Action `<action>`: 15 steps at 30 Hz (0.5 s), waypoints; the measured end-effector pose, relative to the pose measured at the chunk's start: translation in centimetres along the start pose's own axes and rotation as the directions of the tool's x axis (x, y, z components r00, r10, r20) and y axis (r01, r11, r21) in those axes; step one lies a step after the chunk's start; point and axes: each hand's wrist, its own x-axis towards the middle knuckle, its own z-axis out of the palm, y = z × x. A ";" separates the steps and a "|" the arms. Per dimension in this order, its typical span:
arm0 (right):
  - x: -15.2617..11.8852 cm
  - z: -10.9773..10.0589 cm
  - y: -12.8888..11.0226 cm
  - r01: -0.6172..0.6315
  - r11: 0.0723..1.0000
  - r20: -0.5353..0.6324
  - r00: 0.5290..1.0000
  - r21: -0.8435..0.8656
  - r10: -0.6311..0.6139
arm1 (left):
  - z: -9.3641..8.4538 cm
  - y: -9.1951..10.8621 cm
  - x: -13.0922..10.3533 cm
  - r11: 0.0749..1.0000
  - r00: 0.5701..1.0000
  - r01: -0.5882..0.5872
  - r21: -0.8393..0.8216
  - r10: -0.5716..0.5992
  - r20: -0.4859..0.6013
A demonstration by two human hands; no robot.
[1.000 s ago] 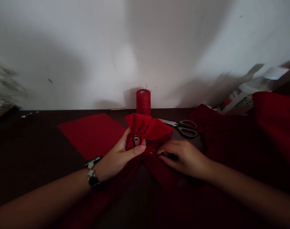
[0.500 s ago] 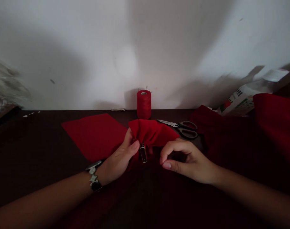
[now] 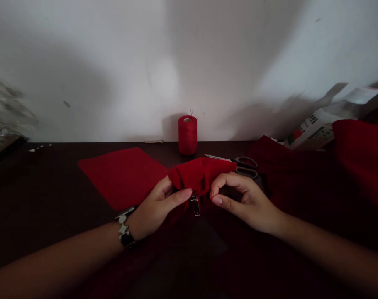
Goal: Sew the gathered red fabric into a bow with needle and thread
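My left hand [image 3: 159, 205] is closed on a gathered piece of red fabric [image 3: 191, 173], its thumb on the near edge. Just below that thumb hangs a small metal clip or zipper pull [image 3: 195, 205]. To the right, my right hand [image 3: 243, 199] has thumb and index finger pinched together beside the fabric; whatever lies between the fingertips is too small to make out. Behind the fabric stands a spool of red thread [image 3: 188, 135] with several pins or needles at its top.
Scissors [image 3: 246, 167] lie right of the fabric, partly under it. A flat red cloth [image 3: 123, 174] is at the left. More red cloth [image 3: 359, 153] and a white bottle [image 3: 319, 126] are at the right, plastic wrap [image 3: 8, 108] at far left.
My left hand has shifted slightly right, its thumb further over the fabric. The fabric has changed its folds and the metal piece has moved right and slightly down. My right hand has risen slightly.
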 end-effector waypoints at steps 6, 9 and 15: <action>-0.1 -0.2 0.3 -0.008 1.000 0.004 1.000 0.022 0.008 | 0.5 0.3 0.2 0.979 0.998 0.059 -0.193 -0.058 0.009; -0.1 -0.1 0.4 -0.007 0.999 0.010 1.000 0.047 0.007 | 0.6 0.4 0.4 0.977 0.998 0.066 -0.204 -0.068 -0.002; -0.2 0.0 0.3 -0.030 0.992 0.024 0.999 0.125 0.027 | 0.6 0.5 0.3 0.965 0.994 0.102 -0.242 -0.109 -0.017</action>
